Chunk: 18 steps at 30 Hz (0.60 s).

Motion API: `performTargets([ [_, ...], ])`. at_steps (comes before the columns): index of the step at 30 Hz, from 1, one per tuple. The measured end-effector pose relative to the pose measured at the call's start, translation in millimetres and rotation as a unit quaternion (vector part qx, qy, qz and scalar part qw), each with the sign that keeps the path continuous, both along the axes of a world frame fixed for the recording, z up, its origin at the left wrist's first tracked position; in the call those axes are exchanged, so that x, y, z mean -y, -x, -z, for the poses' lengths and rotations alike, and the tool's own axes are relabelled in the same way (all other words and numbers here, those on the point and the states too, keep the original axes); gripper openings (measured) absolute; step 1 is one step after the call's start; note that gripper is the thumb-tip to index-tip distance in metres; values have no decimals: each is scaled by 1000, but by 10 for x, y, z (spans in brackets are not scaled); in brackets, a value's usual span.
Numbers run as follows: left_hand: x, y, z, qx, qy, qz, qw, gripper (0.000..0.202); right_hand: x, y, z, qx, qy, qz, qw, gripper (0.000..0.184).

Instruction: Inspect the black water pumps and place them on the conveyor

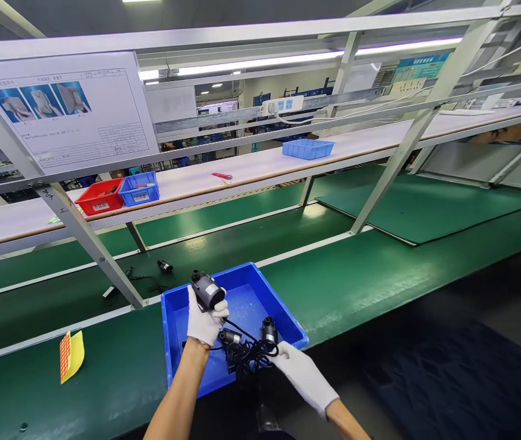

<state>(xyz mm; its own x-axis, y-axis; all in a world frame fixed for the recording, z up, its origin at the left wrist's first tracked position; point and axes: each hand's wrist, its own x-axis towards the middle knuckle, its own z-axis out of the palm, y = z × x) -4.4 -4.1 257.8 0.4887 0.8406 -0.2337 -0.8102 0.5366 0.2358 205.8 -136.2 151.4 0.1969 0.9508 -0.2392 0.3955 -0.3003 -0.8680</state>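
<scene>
Dark grey cylindrical pump-like unit (208, 291) with a white label was up in the left hand (202, 322), white glove on, fingers wrapped round its body, right over a rectangular blue plastic tray (242, 300). The right hand (304, 373), also gloved, was at the tray's near side, pinching a tangled black cable (246, 360). Two smaller black cylinders (269, 330) sat right by that cord mess. Tray was near the edge of a long green desk (343, 287), yellow-and-orange sheet (76, 357) off to the left.
</scene>
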Motion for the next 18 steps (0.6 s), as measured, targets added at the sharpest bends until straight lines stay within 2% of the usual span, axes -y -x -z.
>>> performTargets([
  [3, 15, -28, 68, -12, 3, 13, 1000, 60, 36, 146, -228, 91, -49, 24, 994, 22],
  [5, 35, -63, 94, -14, 8, 22, 1000, 60, 89, 242, -402, 134, -92, 11, 987, 25],
  [8, 59, -129, 85, -5, 17, 29, 999, 62, 216, 396, -619, 164, -137, -41, 976, 37],
  [10, 70, -181, 34, 7, 24, 29, 999, 62, 319, 557, -675, 168, -139, -95, 971, 37],
  [13, 89, -268, -107, 24, 40, 37, 998, 65, 439, 910, -560, 155, -104, -216, 958, 18],
  [16, 152, -347, -277, 31, 52, 59, 996, 70, 457, 1250, -271, 138, -53, -318, 937, 11],
  [18, 236, -385, -369, 23, 57, 75, 995, 72, 435, 1374, -80, 126, -27, -352, 927, 11],
])
